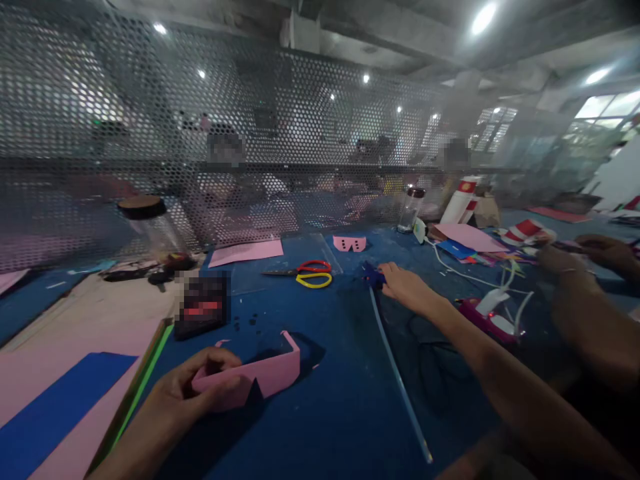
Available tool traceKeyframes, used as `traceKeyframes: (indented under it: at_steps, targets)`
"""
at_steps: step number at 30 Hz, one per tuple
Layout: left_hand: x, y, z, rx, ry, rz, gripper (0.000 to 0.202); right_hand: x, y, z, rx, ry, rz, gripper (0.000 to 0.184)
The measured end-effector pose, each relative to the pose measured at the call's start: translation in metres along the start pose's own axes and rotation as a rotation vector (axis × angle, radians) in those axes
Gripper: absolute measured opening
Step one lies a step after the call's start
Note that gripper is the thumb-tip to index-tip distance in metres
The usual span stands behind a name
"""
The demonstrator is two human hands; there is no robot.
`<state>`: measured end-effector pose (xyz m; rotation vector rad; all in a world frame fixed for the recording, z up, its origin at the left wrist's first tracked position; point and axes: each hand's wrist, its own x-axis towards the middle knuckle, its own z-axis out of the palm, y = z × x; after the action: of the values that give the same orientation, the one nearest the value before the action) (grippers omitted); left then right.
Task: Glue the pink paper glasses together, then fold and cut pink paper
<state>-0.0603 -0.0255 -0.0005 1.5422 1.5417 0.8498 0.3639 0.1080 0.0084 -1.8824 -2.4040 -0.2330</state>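
Observation:
My left hand [197, 383] is closed on the near end of a pink paper glasses frame [260, 373], which rests low over the blue table [320, 413]. My right hand [407, 287] reaches forward across the table, its fingers closed on the blue handle of a glue gun [373, 275]. A long clear glue stick [397, 380] runs from the gun back toward me. Red-and-yellow scissors [310, 273] lie just left of the right hand.
Pink and blue paper sheets [65, 373] lie at the left beside a ruler [143, 383]. A pink cut-out [349, 243], a jar [411, 208] and paper scraps sit near the mesh screen [250, 133]. Another person's arms [585, 293] work at the right, by a pink device [487, 320].

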Motion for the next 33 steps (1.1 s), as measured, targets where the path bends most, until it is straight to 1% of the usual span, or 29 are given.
traceKeyframes:
  at_steps: [2, 4, 7, 9, 12, 14, 16, 18, 20, 21, 23, 26, 28, 30, 33]
  targets:
    - [0.001, 0.000, 0.002, -0.024, 0.012, -0.005, 0.039, 0.003, 0.003, 0.001, 0.093, 0.036, 0.004, 0.041]
    - [0.001, 0.000, 0.003, -0.070, 0.054, -0.016, 0.039, 0.007, 0.005, 0.000, 0.196, 0.080, 0.015, 0.043]
    - [0.000, 0.002, 0.004, -0.142, 0.075, -0.034, 0.039, 0.012, 0.003, -0.009, 0.364, 0.138, 0.037, 0.040]
    - [0.000, 0.005, 0.004, -0.184, 0.077, -0.028, 0.038, 0.014, -0.003, -0.019, 0.479, 0.157, 0.046, 0.037]
    - [0.000, 0.007, 0.003, -0.254, 0.101, -0.019, 0.035, 0.010, -0.024, -0.038, 0.653, 0.149, 0.008, 0.045]
    - [0.001, 0.006, 0.001, -0.311, 0.113, -0.029, 0.036, 0.005, -0.043, -0.050, 0.753, 0.113, -0.051, 0.047]
    - [0.002, 0.003, -0.001, -0.355, 0.118, -0.046, 0.038, -0.001, -0.066, -0.060, 0.847, 0.056, -0.115, 0.045]
    - [0.003, 0.000, -0.004, -0.375, 0.109, -0.065, 0.038, -0.006, -0.090, -0.067, 1.060, -0.097, -0.214, 0.040]
    - [0.004, -0.002, -0.008, -0.384, 0.095, -0.075, 0.036, -0.009, -0.114, -0.070, 1.200, -0.198, -0.270, 0.034]
    - [0.003, -0.003, -0.009, -0.394, 0.095, -0.078, 0.036, -0.010, -0.126, -0.070, 1.252, -0.263, -0.279, 0.033]
    - [0.002, -0.004, -0.012, -0.422, 0.111, -0.083, 0.034, -0.012, -0.145, -0.066, 1.331, -0.343, -0.296, 0.031]
    - [0.000, -0.007, -0.016, -0.451, 0.153, -0.092, 0.033, -0.013, -0.163, -0.053, 1.370, -0.351, -0.257, 0.028]
    - [-0.001, -0.011, -0.019, -0.433, 0.169, -0.095, 0.031, -0.016, -0.169, -0.042, 1.338, -0.330, -0.206, 0.029]
    - [-0.002, -0.016, -0.022, -0.396, 0.169, -0.098, 0.030, -0.021, -0.170, -0.032, 1.288, -0.302, -0.198, 0.027]
    - [-0.003, -0.023, -0.024, -0.379, 0.176, -0.095, 0.029, -0.029, -0.169, -0.021, 1.249, -0.310, -0.170, 0.031]
